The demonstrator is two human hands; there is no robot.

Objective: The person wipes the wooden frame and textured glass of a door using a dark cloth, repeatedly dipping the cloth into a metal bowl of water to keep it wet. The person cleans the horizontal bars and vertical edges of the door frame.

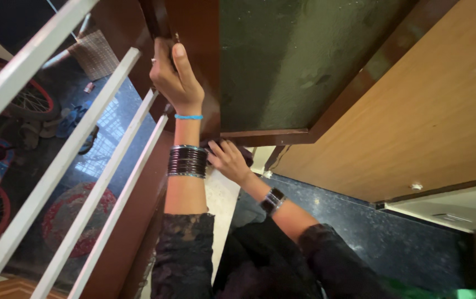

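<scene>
As I watch remotely, left hand point(174, 75) clamped around dark wooden rail point(157, 19), right hand point(227, 159) fingers spread, pressing dark cloth point(244, 152) at panel's lower edge point(265, 133).

A home's upper landing: white slanted stair railing bars point(55, 171) overlook a dark polished floor point(105, 127) with a red-rimmed bicycle point(30, 99), scattered sandals point(72, 122) and a brown woven doormat point(95, 54).

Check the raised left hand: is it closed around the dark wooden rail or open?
Closed. The left hand has its fingers wrapped around the dark wooden rail, with the thumb pressed against its side.
</scene>
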